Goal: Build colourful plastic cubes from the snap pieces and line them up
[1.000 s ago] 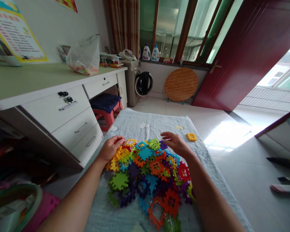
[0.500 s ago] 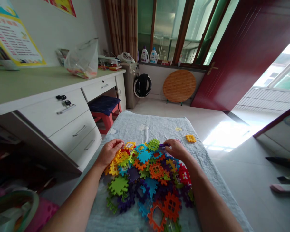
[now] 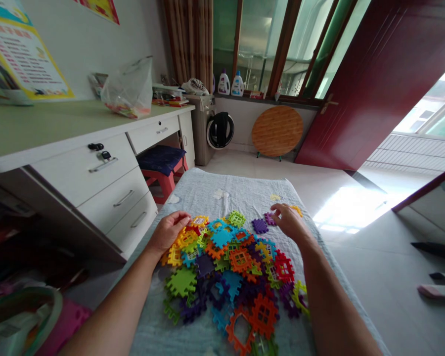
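Observation:
A heap of colourful notched plastic building tiles covers the middle of the cloth-covered table [image 3: 222, 185]. My left hand [image 3: 167, 232] rests at the heap's far left edge, thumb and fingers pinched together beside a yellow tile [image 3: 200, 220]. Whether something is between those fingertips is hidden. Right of the heap, my right hand [image 3: 291, 221] hovers with fingers apart near a purple windowed tile [image 3: 269, 218]. Beside that lies a solid purple tile [image 3: 260, 226]. Partly behind the right hand is a yellow tile [image 3: 296, 210]. An orange windowed tile [image 3: 240, 260] and a solid green tile [image 3: 181, 282] lie in the heap.
A white desk with drawers [image 3: 113, 183] stands at the left, a red stool [image 3: 166, 184] beside it. Beyond are a washing machine [image 3: 203, 131] with its door open and a round wooden tabletop [image 3: 278, 131]. A pink basket [image 3: 68, 321] sits lower left.
My right hand has moved right, away from the heap, and its fingers have parted. Two purple tiles now show on the cloth by it. My left hand has stayed in place.

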`<state>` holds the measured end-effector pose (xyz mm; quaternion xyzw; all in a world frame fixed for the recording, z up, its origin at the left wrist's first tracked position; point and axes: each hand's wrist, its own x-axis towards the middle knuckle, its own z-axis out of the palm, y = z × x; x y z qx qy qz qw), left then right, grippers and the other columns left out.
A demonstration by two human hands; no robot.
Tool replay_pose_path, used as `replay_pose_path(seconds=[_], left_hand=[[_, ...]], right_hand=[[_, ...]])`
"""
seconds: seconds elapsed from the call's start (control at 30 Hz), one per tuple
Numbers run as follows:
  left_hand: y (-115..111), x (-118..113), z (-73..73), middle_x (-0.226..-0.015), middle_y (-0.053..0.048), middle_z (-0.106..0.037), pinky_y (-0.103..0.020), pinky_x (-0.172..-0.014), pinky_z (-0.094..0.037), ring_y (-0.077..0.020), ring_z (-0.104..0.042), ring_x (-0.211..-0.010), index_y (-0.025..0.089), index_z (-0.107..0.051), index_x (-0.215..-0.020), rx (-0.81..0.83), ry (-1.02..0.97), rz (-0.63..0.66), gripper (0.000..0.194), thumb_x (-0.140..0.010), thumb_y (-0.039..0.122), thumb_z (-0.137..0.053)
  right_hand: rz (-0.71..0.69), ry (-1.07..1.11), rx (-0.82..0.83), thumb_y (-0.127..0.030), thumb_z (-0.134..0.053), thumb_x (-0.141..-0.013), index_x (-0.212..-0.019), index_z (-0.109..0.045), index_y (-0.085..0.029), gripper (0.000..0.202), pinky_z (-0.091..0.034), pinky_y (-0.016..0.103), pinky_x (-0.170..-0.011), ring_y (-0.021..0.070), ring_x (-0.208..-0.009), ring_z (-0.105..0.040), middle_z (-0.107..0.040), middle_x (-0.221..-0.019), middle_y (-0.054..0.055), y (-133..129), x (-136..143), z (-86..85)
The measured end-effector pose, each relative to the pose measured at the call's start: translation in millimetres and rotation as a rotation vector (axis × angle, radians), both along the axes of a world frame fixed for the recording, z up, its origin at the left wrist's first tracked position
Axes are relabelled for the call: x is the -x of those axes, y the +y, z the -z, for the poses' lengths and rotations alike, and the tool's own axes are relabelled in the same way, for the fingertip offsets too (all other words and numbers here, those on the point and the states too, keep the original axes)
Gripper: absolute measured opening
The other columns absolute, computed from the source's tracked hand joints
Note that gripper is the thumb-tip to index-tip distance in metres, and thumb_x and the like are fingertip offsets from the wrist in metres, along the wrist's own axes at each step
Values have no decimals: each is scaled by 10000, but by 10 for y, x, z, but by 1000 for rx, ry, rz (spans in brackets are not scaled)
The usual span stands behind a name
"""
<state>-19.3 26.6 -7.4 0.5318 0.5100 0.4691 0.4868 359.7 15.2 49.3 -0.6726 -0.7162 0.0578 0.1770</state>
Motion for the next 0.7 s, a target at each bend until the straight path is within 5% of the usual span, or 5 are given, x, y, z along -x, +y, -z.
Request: replay_pose_path(seconds=[0.13, 0.3, 0.43, 0.7], left_hand=[[-4, -8, -2, -809, -21, -693, -277, -672, -493, -195, -635, -742, 189, -656, -855, -5, 9, -1, 319, -685, 458, -681], [-7, -13, -7, -815, -33, -690, -278, -675, -490, -194, -631, -741, 177, -650, -858, -18, 2, -4, 328, -687, 455, -681], [-12, -13, -22, -796, -32, -688, -280, -686, -483, -198, -627, -749, 176, -641, -865, -20, 25, 0, 336, -685, 457, -682], [-3, 5, -1, -817, -34, -689, -274, -687, -481, -192, -627, -747, 169, -634, -869, -11, 17, 10, 359, -693, 479, -671]], right_hand=[[-134, -10, 70, -201, -570, -740, -937, -658, -197, 216, -404, 258, -693, 164, -756, -581, -661, -856, 42, -36, 3, -76], [-329, -57, 145, -135, -624, -645, -1080, -622, -200, 440, -400, 318, -869, 231, -990, -571, -646, -1064, 75, -22, 179, 93], [-342, -66, 154, -167, -653, -630, -1114, -605, -176, 487, -408, 334, -850, 238, -948, -572, -618, -1070, 100, -6, 273, 180], [-285, 26, -22, -204, -618, -695, -1093, -598, -194, 399, -407, 329, -832, 209, -907, -564, -615, -1018, 72, 72, 176, 83]])
